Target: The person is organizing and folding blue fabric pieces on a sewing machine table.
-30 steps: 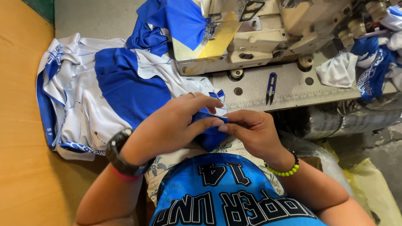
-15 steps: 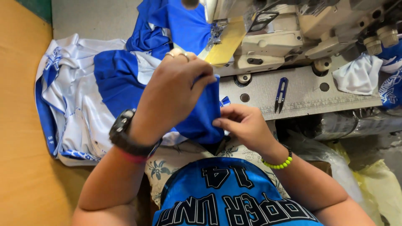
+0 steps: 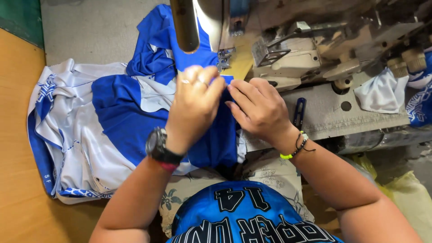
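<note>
Your left hand pinches the top edge of the blue fabric piece, fingers closed on it; your right hand is just beside, fingertips also gripping the same edge, so both hands hold the piece right in front of the sewing machine, near its presser foot. The blue piece hangs from your fingers down toward your lap. No real containers in view, nothing boxed or binned. Left of the hands a heap of blue and white garments lies spread on the counter, a tan wooden top, with a grey surface beyond at the upper left. More blue cloth runs up behind the machine head. On the grey machine bed a small blue thread snipper lies just right of your right hand, and a white cloth scrap sits further right. You wear a black watch on the left wrist and a yellow-green bead bracelet on the right. A floral cushion shows beneath your arms, yellowish plastic bag at lower right
</note>
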